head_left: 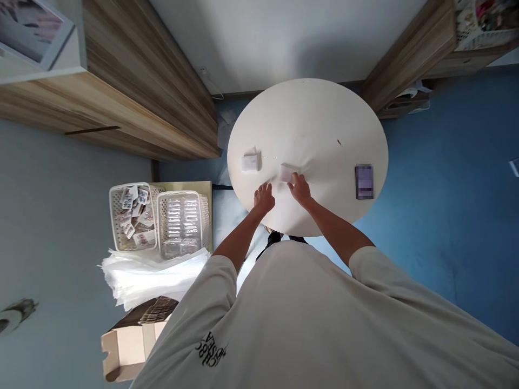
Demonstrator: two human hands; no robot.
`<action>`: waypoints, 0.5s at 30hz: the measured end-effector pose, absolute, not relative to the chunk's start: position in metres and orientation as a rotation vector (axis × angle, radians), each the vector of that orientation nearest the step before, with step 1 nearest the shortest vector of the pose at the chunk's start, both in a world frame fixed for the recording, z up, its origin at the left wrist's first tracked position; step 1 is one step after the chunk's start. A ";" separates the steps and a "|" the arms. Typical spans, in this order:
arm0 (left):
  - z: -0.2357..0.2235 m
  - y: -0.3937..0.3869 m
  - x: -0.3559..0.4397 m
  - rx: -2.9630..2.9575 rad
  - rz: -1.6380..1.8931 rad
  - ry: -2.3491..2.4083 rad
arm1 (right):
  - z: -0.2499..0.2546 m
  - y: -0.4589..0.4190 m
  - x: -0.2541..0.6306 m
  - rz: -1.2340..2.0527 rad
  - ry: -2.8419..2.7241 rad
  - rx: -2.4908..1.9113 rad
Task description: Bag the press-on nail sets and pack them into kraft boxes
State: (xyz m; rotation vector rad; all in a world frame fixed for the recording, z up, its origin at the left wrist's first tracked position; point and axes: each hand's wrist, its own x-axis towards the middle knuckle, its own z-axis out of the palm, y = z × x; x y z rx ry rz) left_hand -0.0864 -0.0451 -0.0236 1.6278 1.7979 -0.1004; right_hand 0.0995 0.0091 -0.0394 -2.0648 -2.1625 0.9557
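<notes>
On a round white table [308,116], my right hand [300,190] has its fingers closed on the near right corner of a small white packet [286,173]. The packet lies on the tabletop, and its contents cannot be made out. My left hand [264,199] rests near the table's front edge, left of that packet and apart from it. Its fingers are bent and drawn together; anything under them is hidden. Farther left lies a second small white packet [250,163], with a thin flap sticking up behind it.
A phone [364,182] lies at the table's right, a small dark scrap [339,142] near the back. Left of me stand a basket of small packs [113,216], a basket of clear plastic cases [159,227], white sheets [154,278] and an open cardboard box [130,346]. Wooden cabinets [162,75] flank the table.
</notes>
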 end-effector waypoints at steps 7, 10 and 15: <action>-0.026 -0.066 -0.143 1.671 -0.230 1.788 | -0.053 0.039 0.059 0.904 -2.213 -1.870; -0.028 -0.068 -0.150 1.687 -0.238 1.734 | -0.055 0.050 0.044 0.879 -2.249 -1.822; -0.029 -0.063 -0.153 1.699 -0.298 1.678 | -0.056 0.065 0.027 0.878 -2.332 -1.795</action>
